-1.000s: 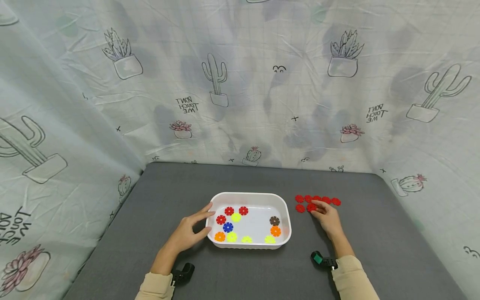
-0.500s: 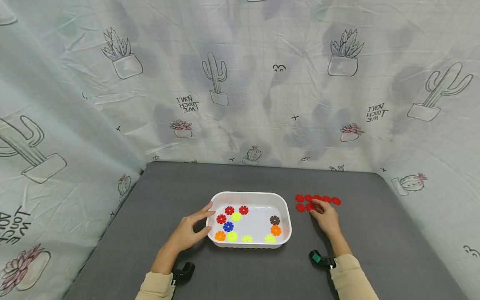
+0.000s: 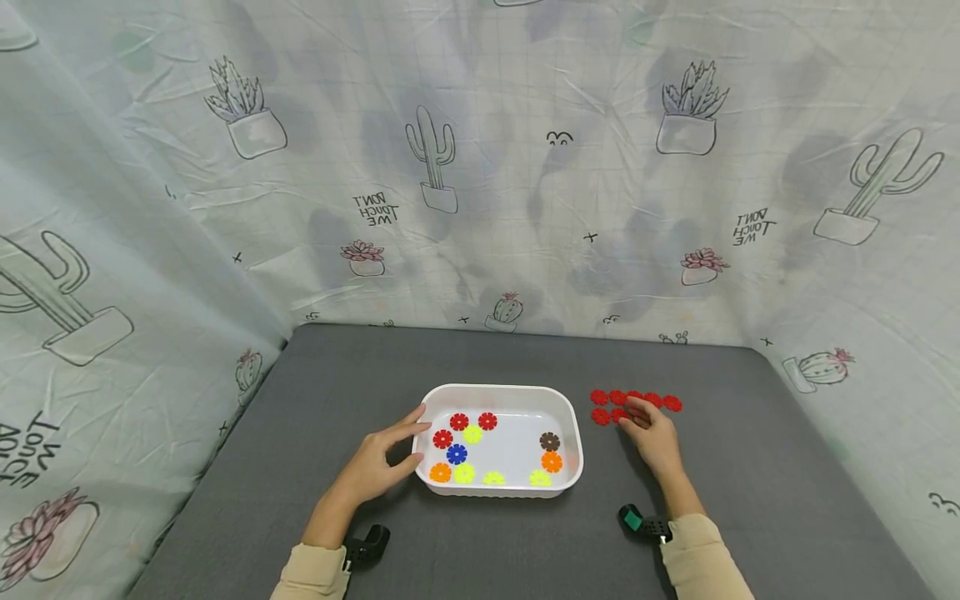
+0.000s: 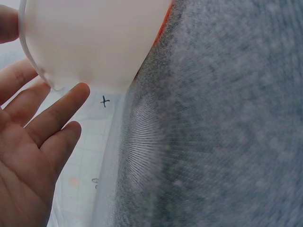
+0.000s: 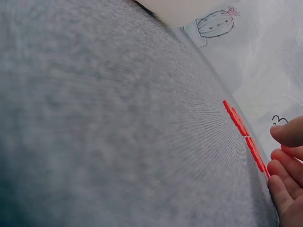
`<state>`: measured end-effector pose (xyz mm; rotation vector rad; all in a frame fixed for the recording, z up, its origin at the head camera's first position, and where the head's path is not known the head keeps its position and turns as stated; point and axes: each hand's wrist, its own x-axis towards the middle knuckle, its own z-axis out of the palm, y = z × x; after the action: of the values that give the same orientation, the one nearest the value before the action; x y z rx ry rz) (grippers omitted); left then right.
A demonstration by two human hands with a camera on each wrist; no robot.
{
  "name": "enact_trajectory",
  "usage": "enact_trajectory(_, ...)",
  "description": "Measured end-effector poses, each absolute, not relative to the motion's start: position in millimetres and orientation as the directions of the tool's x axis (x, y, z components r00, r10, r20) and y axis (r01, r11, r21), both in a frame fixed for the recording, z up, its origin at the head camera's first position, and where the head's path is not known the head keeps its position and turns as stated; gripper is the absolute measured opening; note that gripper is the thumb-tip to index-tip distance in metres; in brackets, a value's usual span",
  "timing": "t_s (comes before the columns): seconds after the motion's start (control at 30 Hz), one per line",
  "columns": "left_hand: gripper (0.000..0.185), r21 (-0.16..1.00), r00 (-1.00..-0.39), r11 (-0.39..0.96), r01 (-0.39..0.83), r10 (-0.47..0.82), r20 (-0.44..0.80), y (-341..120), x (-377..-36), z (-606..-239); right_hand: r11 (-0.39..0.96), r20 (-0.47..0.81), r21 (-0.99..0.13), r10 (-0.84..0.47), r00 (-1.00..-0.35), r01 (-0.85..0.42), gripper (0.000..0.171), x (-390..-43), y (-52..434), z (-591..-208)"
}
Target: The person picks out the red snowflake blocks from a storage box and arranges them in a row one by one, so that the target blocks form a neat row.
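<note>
My left hand [image 3: 378,462] rests at the left end of a white plastic tray [image 3: 498,492], fingertips hooked over its rim. In the left wrist view two fingers lie along the outer tray wall [image 4: 90,42]. Notched plastic discs lie inside, among them a blue disc [image 3: 457,454] and a brown disc [image 3: 550,442]. Right of the tray, my right hand [image 3: 655,435] pinches a red disc [image 3: 618,414] low over the table, beside another red disc [image 3: 600,417]. A red sliver [image 5: 284,147] shows between thumb and fingers in the right wrist view.
Behind my right hand runs a row of red discs, its left end a red disc [image 3: 598,397] and its right end another red disc [image 3: 672,403]. The grey table [image 3: 525,550] is enclosed by a printed curtain [image 3: 480,208] at the back and sides.
My right hand has shifted slightly left, and the red disc at its fingertips with it, nearer the front-left red disc. The left hand and tray stay put.
</note>
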<state>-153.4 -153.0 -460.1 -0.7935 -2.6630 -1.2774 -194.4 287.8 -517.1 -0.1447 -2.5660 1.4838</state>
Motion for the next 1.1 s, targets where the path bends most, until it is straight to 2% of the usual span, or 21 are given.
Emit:
enact_trajectory(0.23, 0.042, 0.683, -0.857, 0.532, 0.501, 0.416, 0.304, -153.5, -153.4, -461.4, 0.486, 0.145, -0.872, 0.13, -0.981, -0.064, 0.05, -191.1, 279.2, -505.9)
enact_trajectory(0.67, 0.042, 0.702, -0.863, 0.518, 0.488, 0.409, 0.297, -153.0, -153.0, -461.8, 0.295, 0.224, -0.93, -0.025, -0.974, -0.221, 0.047, -187.1, 238.6, -467.5)
enact_trajectory(0.93, 0.042, 0.685, -0.849, 0.515, 0.515, 0.419, 0.323, -152.9, -154.3, -464.2, 0.257, 0.222, -0.936, -0.102, -0.97, -0.241, 0.044, -168.3, 200.4, -427.7)
enact_trajectory(1.1, 0.043, 0.67, -0.841, 0.518, 0.532, 0.42, 0.342, -156.8, -161.4, -481.6, 0.238, 0.207, -0.94, -0.168, -0.964, -0.243, 0.043, -165.2, 179.6, -416.9)
